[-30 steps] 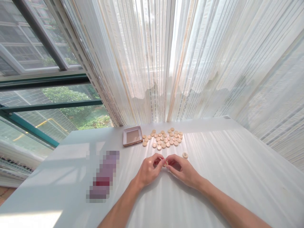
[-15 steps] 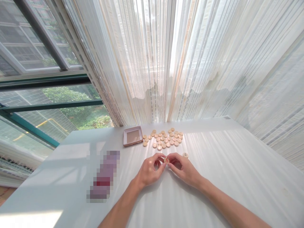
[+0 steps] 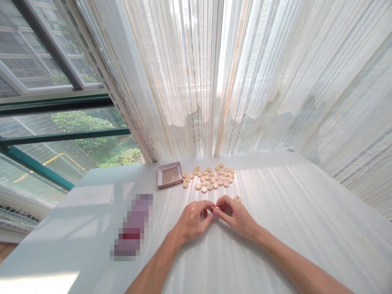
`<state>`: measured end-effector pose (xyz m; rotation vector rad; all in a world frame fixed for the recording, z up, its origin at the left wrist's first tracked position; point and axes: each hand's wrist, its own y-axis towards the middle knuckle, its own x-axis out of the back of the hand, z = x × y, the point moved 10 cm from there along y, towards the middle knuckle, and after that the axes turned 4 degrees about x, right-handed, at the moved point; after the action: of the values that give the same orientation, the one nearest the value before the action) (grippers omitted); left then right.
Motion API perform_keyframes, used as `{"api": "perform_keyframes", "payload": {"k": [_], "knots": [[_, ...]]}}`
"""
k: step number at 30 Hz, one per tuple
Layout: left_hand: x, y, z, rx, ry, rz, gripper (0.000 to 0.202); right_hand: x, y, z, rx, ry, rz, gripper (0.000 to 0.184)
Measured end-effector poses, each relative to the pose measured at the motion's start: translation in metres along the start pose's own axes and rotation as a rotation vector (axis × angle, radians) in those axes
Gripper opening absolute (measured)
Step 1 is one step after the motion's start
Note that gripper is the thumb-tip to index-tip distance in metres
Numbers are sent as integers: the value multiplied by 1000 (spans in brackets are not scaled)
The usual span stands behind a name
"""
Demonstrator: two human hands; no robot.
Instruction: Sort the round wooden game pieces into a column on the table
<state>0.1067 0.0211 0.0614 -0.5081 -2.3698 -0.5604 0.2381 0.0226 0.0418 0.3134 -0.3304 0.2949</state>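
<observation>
Left hand (image 3: 196, 220) and right hand (image 3: 238, 216) are pinching 1 small disc (image 3: 217, 208). Disc is probably feeling light, stiff, slightly slippery; rim is offering best hold.

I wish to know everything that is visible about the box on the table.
The box is shallow, rectangular and open on top, with pale inner walls, a brown floor and a reddish outside; it looks like cardboard. It lies flat on the table, left of the pieces. Whether the nearest piece touches it is unclear; neither left hand nor right hand does.
</observation>
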Motion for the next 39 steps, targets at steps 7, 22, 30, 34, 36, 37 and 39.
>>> {"api": "perform_keyframes", "payload": {"k": [7,22,30,34,36,37,39], "knots": [[-1,1,5,24,-15,2,17,0,-1,2,6,-7,-5,19],[-1,2,22,126,-147,-24,21,-1,0,11,93,40,3,14],[3,2,20,128,-177,-44,22,0,0,9,78,47,-1,15],[3,3,20,117,-170,-48,22,-1,0,10,62,37,13,18],[2,3,22,128,-194,-42,20,-2,0,11,56,37,21,18],[1,3,24,140,-209,-37,19,-3,0,11,53,37,26,18],[-2,3,29,167,-239,-25,20,-4,-1,12,51,30,38,17]]}}
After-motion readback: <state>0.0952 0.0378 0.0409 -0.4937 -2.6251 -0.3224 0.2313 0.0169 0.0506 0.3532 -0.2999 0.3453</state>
